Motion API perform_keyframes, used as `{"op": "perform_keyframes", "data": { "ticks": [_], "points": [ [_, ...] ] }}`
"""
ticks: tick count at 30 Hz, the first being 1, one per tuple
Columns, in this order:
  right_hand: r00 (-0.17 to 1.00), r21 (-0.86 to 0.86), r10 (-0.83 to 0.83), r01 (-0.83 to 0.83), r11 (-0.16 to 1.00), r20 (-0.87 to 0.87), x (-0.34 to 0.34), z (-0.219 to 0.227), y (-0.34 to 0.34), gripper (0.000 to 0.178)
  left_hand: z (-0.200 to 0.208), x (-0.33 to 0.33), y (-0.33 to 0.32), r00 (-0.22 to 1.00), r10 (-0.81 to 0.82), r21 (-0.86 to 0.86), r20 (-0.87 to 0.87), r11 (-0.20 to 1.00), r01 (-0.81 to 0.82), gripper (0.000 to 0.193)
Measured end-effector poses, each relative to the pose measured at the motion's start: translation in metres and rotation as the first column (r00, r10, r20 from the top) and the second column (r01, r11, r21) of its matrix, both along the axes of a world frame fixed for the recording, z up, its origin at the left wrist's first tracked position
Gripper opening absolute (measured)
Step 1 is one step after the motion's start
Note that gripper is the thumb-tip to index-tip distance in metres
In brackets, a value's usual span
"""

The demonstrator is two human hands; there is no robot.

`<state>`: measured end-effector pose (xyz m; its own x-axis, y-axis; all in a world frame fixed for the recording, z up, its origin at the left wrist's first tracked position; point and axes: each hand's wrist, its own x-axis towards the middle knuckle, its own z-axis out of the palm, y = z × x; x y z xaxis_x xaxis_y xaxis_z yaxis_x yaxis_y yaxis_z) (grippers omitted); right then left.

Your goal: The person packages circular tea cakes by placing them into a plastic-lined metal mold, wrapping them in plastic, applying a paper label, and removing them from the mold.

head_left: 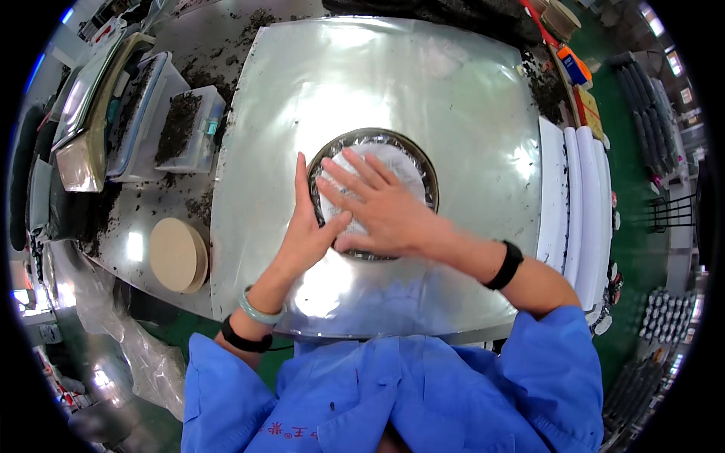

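Note:
A round metal ring [432,172] with a dark rim sits on the shiny metal sheet [468,90]. Clear crinkled film [368,140] shows inside its edge. Within the ring lies a white round paper-like sheet [411,177], partly hidden under my hands. My right hand [381,211] rests flat over that white sheet, fingers spread and pointing up and left. At the ring's left edge, my left hand [306,230] stands on its side with fingers stretched away from me and thumb out toward the right hand. Neither hand grasps anything.
Round beige discs [172,255] are stacked at the left. Behind them stand clear plastic bins [198,143] with dark leafy crumbs. White rolls [587,204] line the right edge. An orange and blue box [575,66] is at the far right; dark sheeting [453,16] lies at the back.

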<state>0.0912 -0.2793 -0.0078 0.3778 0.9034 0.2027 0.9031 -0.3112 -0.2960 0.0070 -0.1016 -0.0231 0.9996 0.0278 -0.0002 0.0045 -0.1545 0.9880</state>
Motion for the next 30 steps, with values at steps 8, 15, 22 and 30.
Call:
{"op": "perform_keyframes", "data": {
  "ticks": [8,15,22,30],
  "points": [
    [0.956,0.071,-0.273,0.267,0.961,0.103,0.002,0.002,-0.018,0.073,-0.030,0.057,0.045,0.975,0.146,0.140,-0.169,0.983,-0.123,0.101],
    [0.928,0.089,-0.370,0.365,0.927,0.051,-0.043,-0.008,-0.048,0.065,0.063,0.065,-0.042,0.991,-0.008,0.700,0.136,0.709,-0.090,0.029],
    [0.757,-0.151,-0.440,0.423,0.894,-0.484,-0.025,0.035,-0.020,0.029,0.088,0.020,-0.069,0.750,-0.293,0.735,0.594,0.576,-0.358,0.032],
    [0.392,-0.218,-0.756,0.796,0.565,-0.524,0.031,0.025,-0.119,0.079,0.041,-0.001,0.057,0.919,0.027,-0.566,-0.392,0.781,-0.264,0.040]
  ]
}}
